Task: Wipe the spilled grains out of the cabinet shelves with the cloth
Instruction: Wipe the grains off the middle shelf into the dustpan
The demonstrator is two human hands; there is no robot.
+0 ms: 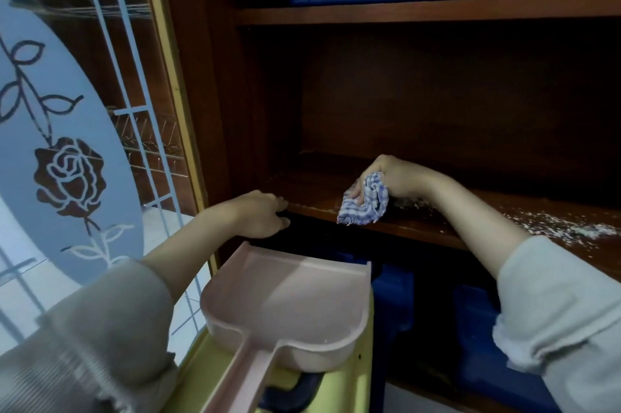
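Most grains (571, 227) lie at the right front edge of the shelf (420, 224). My right hand (396, 177) grips the checked cloth (364, 202) mid-shelf; my left hand (260, 214) clasps the left front edge. I'd sweep leftward in long strokes, off the edge, into the pink dustpan (285, 305).

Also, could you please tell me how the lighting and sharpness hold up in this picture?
Head view throughout: dim, the cabinet recess nearly black; wide-angle bends the glass door frame; near left sleeve blurred, cloth and grains on the shelf legible.
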